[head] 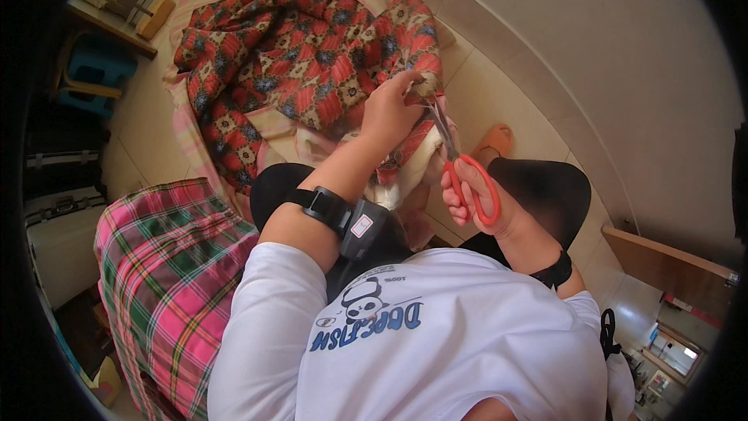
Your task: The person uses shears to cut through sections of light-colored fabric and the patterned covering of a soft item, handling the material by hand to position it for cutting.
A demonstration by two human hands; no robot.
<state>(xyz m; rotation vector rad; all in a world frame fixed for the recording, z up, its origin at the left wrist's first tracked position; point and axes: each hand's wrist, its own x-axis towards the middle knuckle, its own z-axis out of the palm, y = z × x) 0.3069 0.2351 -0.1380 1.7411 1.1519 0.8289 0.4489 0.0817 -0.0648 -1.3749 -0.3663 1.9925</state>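
Note:
My right hand (pixel 474 193) grips the red handles of a pair of scissors (pixel 476 187), whose metal blades point up and left to the fabric's edge. Pinched in my left hand (pixel 392 108) is the edge of a large red, brown and blue patterned cloth (pixel 304 52). The blade tips lie right beside my left fingers, at the held edge; whether they touch the fabric I cannot tell. White padding or lining (pixel 423 155) shows at the cloth's near side, between my knees. A pink and cream striped cloth (pixel 193 117) lies under the patterned one.
A pink and green plaid cloth (pixel 175 280) covers something on my left. Beyond it stand a blue plastic stool (pixel 96 73) and a wooden furniture edge (pixel 111 29). A wall (pixel 584 41) rises on the right, with a wooden board (pixel 666 257) below. My foot wears an orange slipper (pixel 497 139).

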